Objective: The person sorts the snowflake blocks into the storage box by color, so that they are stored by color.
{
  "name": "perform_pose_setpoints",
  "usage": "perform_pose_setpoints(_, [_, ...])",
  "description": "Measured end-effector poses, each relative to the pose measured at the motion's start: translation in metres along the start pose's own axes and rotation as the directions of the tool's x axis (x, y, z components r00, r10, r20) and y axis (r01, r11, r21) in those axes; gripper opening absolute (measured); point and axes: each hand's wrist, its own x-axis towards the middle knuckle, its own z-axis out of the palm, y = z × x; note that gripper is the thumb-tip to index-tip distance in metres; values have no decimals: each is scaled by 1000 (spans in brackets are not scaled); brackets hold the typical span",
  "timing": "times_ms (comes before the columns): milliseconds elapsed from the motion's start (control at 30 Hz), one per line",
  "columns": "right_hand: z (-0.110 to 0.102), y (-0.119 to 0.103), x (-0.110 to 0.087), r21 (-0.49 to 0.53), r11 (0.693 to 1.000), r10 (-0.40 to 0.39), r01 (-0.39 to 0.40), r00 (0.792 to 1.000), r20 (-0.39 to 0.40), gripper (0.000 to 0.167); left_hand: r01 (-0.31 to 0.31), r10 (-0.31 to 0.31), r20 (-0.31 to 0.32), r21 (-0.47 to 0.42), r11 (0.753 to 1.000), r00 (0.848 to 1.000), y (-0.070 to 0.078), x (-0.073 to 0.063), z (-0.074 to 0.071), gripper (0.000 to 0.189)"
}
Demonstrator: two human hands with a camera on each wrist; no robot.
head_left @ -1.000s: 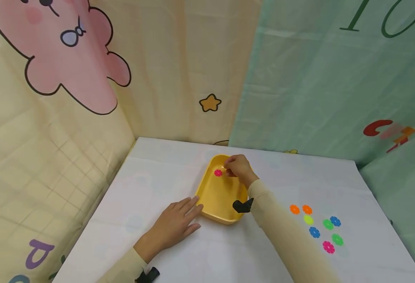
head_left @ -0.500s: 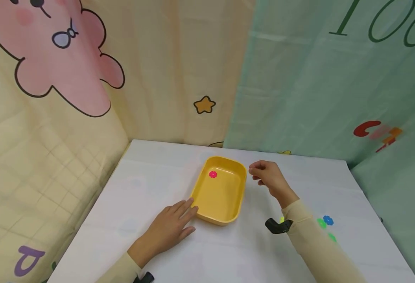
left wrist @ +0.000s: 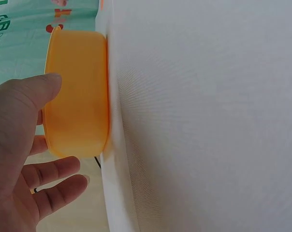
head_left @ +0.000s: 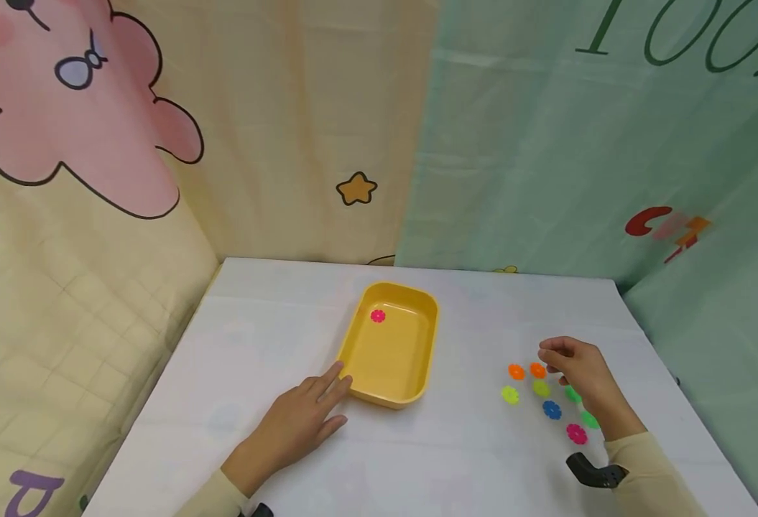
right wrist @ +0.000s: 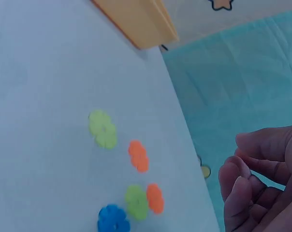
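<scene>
A yellow tray [head_left: 388, 352] stands on the white table, with one pink flower-shaped piece [head_left: 378, 316] lying in its far left part. My left hand [head_left: 291, 427] has its fingers spread and touches the tray's near left corner; in the left wrist view the thumb [left wrist: 51, 89] lies against the tray. On the right, my right hand [head_left: 579, 373] hovers over a group of flower pieces, fingers loosely bent, with nothing visible between them. Near it lie orange pieces [head_left: 537, 370], yellow-green pieces [head_left: 510, 395], a blue piece [head_left: 552, 410], a pink piece [head_left: 576, 434] and partly covered green pieces [head_left: 572, 393].
The white table [head_left: 417, 459] reaches back to a cream curtain [head_left: 275, 143] and a green curtain [head_left: 521, 158]. Black wrist straps with cameras [head_left: 595, 474] sit at the sleeves. Table surface lies between the tray and the pieces.
My right hand has left the inside of the tray and moved right to above the flower pieces. The left hand has stayed at the tray's corner. The head view has shifted slightly.
</scene>
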Motion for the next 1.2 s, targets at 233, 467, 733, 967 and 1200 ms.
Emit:
perform_pose_setpoints(233, [-18, 54, -25, -66, 993, 89, -93, 994, -58, 46, -8, 8, -13, 1, 1000, 1000, -3, 2, 2, 62])
perform_pose_setpoints(467, [-26, 86, -37, -126, 977, 166, -175, 983, -73, 49, 47, -47, -1, 5, 999, 999, -2, 6, -1, 60])
perform_pose_setpoints(733, [-28, 102, -47, -120, 965, 224, -233, 971, -85, 55, 68, -68, -11, 20, 998, 998, -5, 10, -1, 60])
perform_pose_setpoints(967, [-30, 109, -48, -104, 966, 226, -235, 970, -89, 56, 104, -104, -7, 19, 994, 995, -6, 9, -3, 62])
perform_pose_setpoints(1200, [-33, 109, -48, -92, 966, 235, -243, 968, -92, 57, 115, -115, -13, 27, 993, 993, -9, 6, -4, 61])
